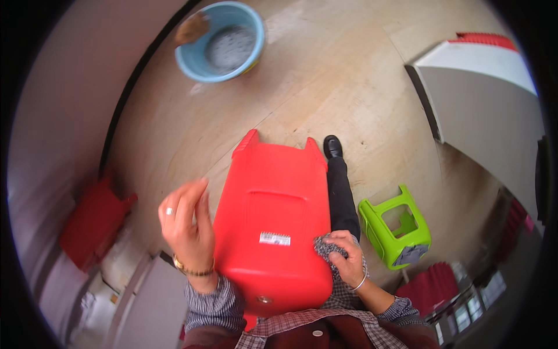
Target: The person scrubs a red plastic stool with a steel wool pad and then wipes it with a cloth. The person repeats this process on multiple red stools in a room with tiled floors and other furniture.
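A red plastic stool (279, 174) lies tilted across my lap, two of its legs pointing away from me and a white label on its side. In my right hand (347, 257) is a grey metal scouring pad (328, 247), held against the stool's right edge. My left hand (186, 227) is raised at the stool's left side, its fingers loosely bent and slightly blurred. I see nothing in that hand.
A light blue basin (257, 39) of sudsy water stands on the floor ahead, a blurred brown thing (192, 29) over its rim. A green stool (388, 244) with a grey patch lies to the right. Another red stool (92, 221) is left; a grey-sided cabinet or counter (475, 100) is right.
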